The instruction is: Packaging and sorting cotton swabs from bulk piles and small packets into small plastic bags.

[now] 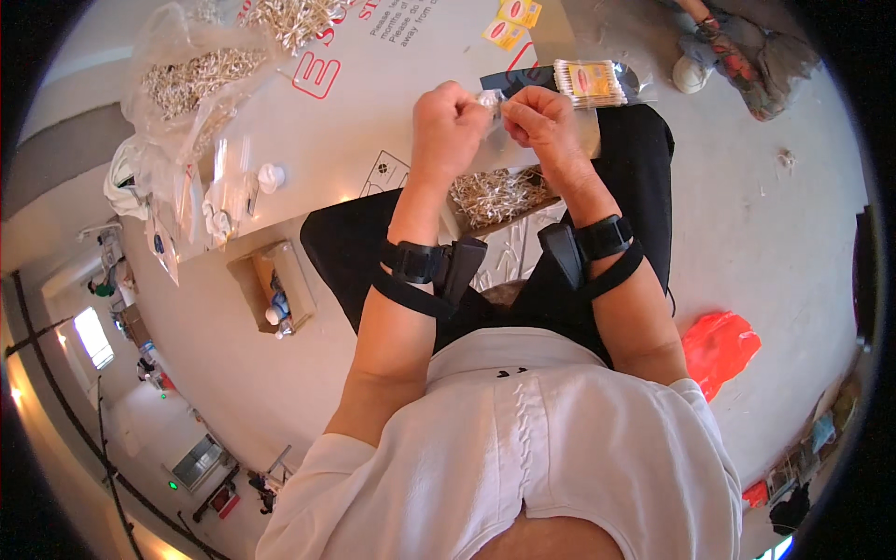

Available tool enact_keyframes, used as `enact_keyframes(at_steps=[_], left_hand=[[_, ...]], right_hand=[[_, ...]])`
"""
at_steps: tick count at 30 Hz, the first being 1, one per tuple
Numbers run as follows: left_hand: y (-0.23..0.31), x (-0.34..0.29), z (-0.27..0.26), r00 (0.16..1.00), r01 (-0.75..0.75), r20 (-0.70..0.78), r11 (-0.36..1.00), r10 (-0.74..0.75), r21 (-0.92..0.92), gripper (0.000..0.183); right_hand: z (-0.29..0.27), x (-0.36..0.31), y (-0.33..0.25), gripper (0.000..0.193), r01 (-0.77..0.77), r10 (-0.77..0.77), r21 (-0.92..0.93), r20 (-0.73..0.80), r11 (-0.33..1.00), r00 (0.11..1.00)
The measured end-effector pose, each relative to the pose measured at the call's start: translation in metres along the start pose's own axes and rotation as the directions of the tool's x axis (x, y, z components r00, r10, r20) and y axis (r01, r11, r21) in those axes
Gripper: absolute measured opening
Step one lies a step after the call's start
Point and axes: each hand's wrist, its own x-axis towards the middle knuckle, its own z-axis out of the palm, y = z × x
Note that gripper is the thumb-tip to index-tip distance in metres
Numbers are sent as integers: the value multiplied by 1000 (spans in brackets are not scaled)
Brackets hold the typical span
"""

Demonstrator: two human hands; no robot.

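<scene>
My left hand (450,119) is closed, thumb and fingers pinched, above the table's near edge. Facing it, my right hand (543,119) is also pinched closed. Between the fingertips is a small crumpled white and see-through piece (489,97) that looks like plastic film; the fingers cover much of it. Just beyond my right hand lies a clear pack of cotton swabs (605,86) with a yellow label. Below the hands, at my lap, a cardboard box holds many loose cotton swabs (499,198).
Heaps of swabs (289,21) and a large clear bag of swabs (173,86) occupy the table's left side. Yellow cards (509,26) lie at the back. On the floor are an open carton (250,285) and a red plastic bag (719,353). Another person's foot (692,75) shows far right.
</scene>
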Motion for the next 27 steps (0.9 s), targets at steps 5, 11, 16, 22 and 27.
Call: enact_keyframes(at_steps=[5,11,16,22,27], left_hand=[[-10,2,-5,998,51,-23,995,-53,-85,11],[-12,-1,-5,986,169,49,932,-162,-322,10],[-12,-2,-6,965,260,102,839,-240,-478,11],[-15,-3,-7,955,289,134,734,-263,-614,10],[-16,-3,-6,948,314,167,728,-269,-609,13]], right_hand=[[1,1,7,16,79,-98,-301,-50,950,994],[6,1,17,9,193,-287,-501,-117,844,951],[12,-1,17,9,313,-368,-322,-125,894,921],[24,-6,13,9,405,-476,-338,-159,850,865],[22,-9,8,8,307,-392,-416,-134,856,910]])
